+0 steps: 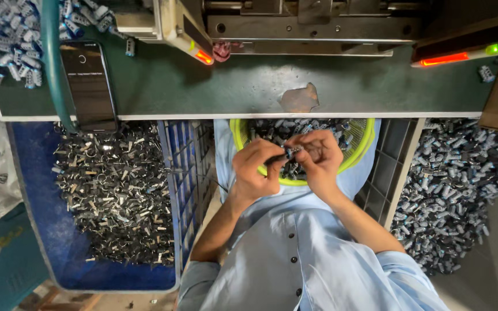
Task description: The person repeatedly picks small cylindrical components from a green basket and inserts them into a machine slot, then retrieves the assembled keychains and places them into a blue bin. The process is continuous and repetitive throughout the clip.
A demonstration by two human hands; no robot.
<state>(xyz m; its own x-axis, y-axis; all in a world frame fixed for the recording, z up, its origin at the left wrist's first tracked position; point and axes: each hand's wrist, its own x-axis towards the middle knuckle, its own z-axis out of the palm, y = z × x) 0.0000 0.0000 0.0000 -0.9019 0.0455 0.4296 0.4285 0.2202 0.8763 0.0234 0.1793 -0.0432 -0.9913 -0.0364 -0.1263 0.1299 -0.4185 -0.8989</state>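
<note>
Two hands pinching one small dark part (pixel 286 154) over yellow-rimmed basket (pixel 362 151) on lap: left hand (pixel 256 170) at nine o'clock, right hand (pixel 321 158) at three. Likely slip risk from tiny fingertip grip, dropping among loose parts below.

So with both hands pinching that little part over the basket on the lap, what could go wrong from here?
1. The small dark part, pinched between the left hand and right hand, could slip into the yellow-rimmed basket and get lost among look-alike pieces.
2. The basket sits on the lap, so a leg shift might tip it.
3. The phone lies at the green bench edge and could get knocked off.
</note>
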